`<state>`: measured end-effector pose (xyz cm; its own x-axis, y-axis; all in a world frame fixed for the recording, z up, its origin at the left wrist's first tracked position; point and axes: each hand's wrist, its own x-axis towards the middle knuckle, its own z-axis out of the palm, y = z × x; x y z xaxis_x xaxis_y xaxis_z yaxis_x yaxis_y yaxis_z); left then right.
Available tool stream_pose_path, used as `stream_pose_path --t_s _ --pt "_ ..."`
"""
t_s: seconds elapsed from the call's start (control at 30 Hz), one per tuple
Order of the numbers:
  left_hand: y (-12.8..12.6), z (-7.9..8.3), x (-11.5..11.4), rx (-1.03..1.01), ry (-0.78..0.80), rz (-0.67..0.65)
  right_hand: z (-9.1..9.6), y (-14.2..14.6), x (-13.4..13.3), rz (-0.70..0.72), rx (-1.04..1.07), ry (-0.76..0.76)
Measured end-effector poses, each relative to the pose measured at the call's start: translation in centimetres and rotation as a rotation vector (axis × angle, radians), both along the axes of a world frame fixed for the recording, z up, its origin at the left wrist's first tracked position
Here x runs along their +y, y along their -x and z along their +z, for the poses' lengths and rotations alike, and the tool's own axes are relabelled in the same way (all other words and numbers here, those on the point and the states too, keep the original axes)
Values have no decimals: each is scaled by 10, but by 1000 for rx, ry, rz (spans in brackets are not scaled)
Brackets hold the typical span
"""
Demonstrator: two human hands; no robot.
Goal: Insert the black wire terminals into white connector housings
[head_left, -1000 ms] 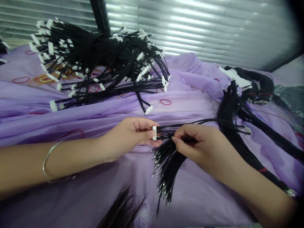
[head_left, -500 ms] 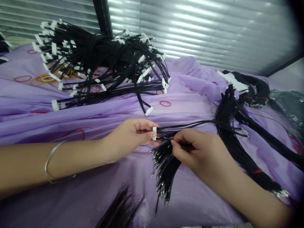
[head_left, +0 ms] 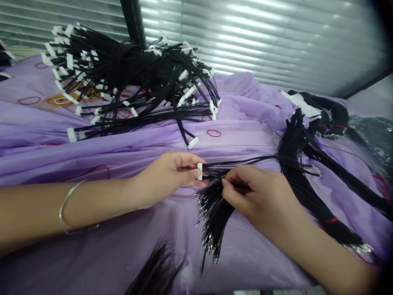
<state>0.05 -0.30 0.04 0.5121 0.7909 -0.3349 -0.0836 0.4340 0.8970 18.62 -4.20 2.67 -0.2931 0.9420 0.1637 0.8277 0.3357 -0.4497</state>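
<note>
1. Over the last second little changed. Our left hand (head_left: 167, 176) kept the white connector (head_left: 199, 171) in the same spot above the purple sheet (head_left: 92, 143) that covered the desk. Our right hand (head_left: 260, 196) only drifted, its fingertips ending slightly lower and closer to the connector.
2. We read that small shift as fine, close work at the connector's wire side rather than a reach for fresh stock.
3. Our left fingers were closed on the connector, thumb against forefinger. Our right fingers were pinched shut on a black wire (head_left: 238, 187) just right of the connector. We could not tell whether they held 1 strand or more.
4. The connector sat between our 2 hands, near the middle of the view and in front of the pile of finished harnesses (head_left: 132, 82). Its long axis stood nearly upright in the view, crosswise to its wires. Its wire side faced right, and those wires ran off toward the dark bundle (head_left: 302, 164) on the right.
5. Under our right hand, loose wires with metal tips (head_left: 215, 221) fanned down and to the left on the sheet. A red rubber band (head_left: 214, 133) lay between the pile and our hands.
</note>
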Motion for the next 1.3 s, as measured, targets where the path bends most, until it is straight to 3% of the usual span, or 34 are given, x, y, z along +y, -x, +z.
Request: stream_pose_path --t_s 0.27,1.3 --pt "-2 2 1 15 -4 -3 7 -2 -1 33 116 194" --pt "-2 4 3 -46 85 -7 9 -7 5 57 97 279"
